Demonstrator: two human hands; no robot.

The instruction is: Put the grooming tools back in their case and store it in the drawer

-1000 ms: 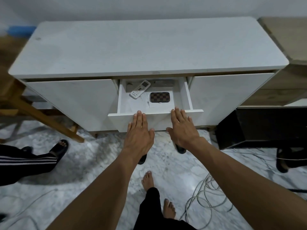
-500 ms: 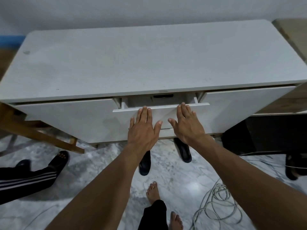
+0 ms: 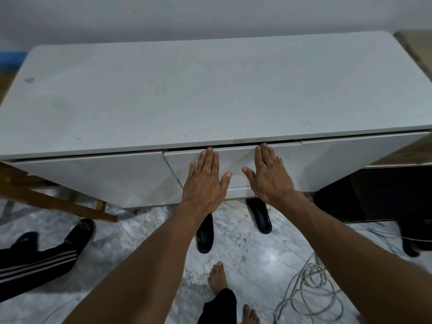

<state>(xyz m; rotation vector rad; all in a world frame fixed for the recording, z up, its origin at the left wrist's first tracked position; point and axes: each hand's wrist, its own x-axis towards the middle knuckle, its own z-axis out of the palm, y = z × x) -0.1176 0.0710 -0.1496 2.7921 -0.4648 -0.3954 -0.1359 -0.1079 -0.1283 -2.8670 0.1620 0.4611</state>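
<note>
The white drawer (image 3: 236, 160) in the middle of the white cabinet (image 3: 210, 90) sits pushed in, its front level with the panels on either side. My left hand (image 3: 205, 181) lies flat on the drawer front with fingers spread. My right hand (image 3: 268, 176) presses flat on the same front just to the right, fingertips at the top edge. Both hands hold nothing. The grooming case is hidden inside the drawer.
Two black slippers (image 3: 259, 215) lie on the marble floor under the cabinet. A coil of grey cable (image 3: 308, 293) sits at the lower right. Another person's leg in striped black trousers (image 3: 39, 260) is at the left, beside a wooden frame (image 3: 53, 199).
The drawer slid from wide open, with the checkered case and a remote visible inside, to fully in. Both hands moved forward with its front, staying flat on it.
</note>
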